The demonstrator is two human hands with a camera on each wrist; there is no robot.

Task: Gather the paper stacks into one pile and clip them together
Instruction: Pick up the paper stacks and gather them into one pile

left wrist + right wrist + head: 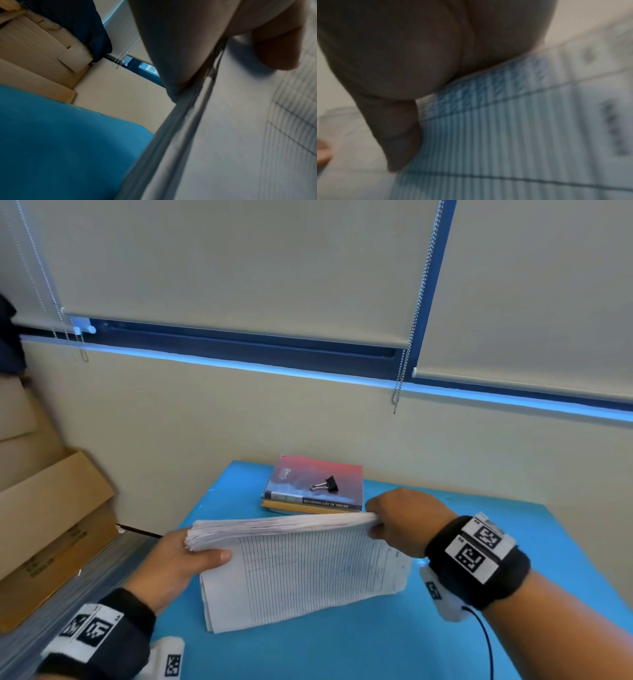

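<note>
A blue table (342, 652) stands against a cream wall under drawn blinds (239, 261), cardboard boxes (51, 525) beside it. Both hands, left hand (171, 566) and right hand (404, 522), have fingers clamped on the paper stack (301, 570) standing on edge. A binder clip (325, 484) lies on a book (318, 484) whose spine reads "MANUAL NO ANTI-KORUPSTON".

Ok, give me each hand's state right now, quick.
Left hand: grips the left end of the paper stack, thumb on top.
Right hand: grips the stack's right end.
</note>
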